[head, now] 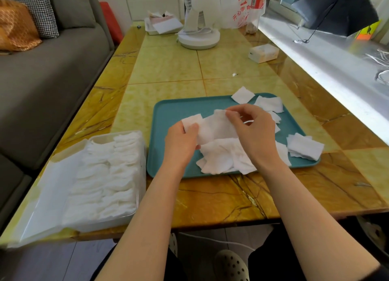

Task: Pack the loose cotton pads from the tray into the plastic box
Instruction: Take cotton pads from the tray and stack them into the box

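I see both hands over the teal tray, which lies on the yellow tiled table just ahead of me. My left hand has its fingers curled round the near-left end of a small bunch of held pads, thumb pressed on top. My right hand pinches the far edge of that same bunch between thumb and fingertips, the other fingers loosely bent. The bunch is lifted a little above the tray floor.

Under the hands, at about 6 o'clock from the tray's middle, lies a heap of loose cotton pads. One single pad sits across the far rim at 12 o'clock, and a small stack hangs over the right rim at 4 o'clock.

The plastic box stands just beside the tray at 9 o'clock, its wall nearly touching the rim. It is packed with rows of packed pads, and its clear lid lies open on the far side from the tray.

A white fan stands at 12 o'clock, well beyond the tray.
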### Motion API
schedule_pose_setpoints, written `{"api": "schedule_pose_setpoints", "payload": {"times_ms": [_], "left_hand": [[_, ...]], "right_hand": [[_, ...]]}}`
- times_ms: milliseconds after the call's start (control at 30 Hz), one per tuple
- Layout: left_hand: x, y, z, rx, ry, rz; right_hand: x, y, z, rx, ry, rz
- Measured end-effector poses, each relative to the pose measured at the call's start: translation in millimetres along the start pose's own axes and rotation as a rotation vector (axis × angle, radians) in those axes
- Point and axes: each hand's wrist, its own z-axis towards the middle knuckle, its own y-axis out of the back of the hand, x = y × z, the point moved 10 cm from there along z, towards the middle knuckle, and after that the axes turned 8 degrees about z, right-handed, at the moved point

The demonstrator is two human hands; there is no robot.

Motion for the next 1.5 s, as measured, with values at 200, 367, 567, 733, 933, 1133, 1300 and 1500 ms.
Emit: {"api": "schedule_pose_setpoints", "payload": {"times_ms": [200, 367, 567, 733, 933, 1133, 1300, 1500], "left_hand": [[3.4, 4.5, 0.9, -0.054, 0.026, -0.171], [-7.1, -7.4, -4.5, 0.025, -0.016, -0.216], [-9.8, -11.8, -6.3, 0.065, -0.032, -0.252], [-8.9, -13.2, -5.4, 0.075, -0.034, -0.240], [-9.1, -14.4, -5.4, 0.091, -0.032, -0.249], [-7.7, -15.8, -4.8, 0.101, -0.041, -0.238], [-8.5, -13.6, -4.5, 0.089, -0.048, -0.221], [-0.4, 8.7, 1.7, -0.050, -0.015, -0.135]], "right_hand": [[-22.7, -22.7, -17.6, 0.094, -0.477, 0.699], [-21.6, -32.7, -20.0, 0.169, -0.472, 0.618], [-23.9, -32.6, -19.0, 0.202, -0.442, 0.462], [-21.7, -34.4, -18.6, 0.243, -0.414, 0.404], [-24.2, -36.8, -19.4, 0.268, -0.436, 0.402], [-26.4, -37.2, -19.5, 0.279, -0.445, 0.411], [-32.8, -29.0, -13.5, 0.228, -0.385, 0.242], [-23.9, -20.8, -5.5, 0.217, -0.318, 0.331]]}}
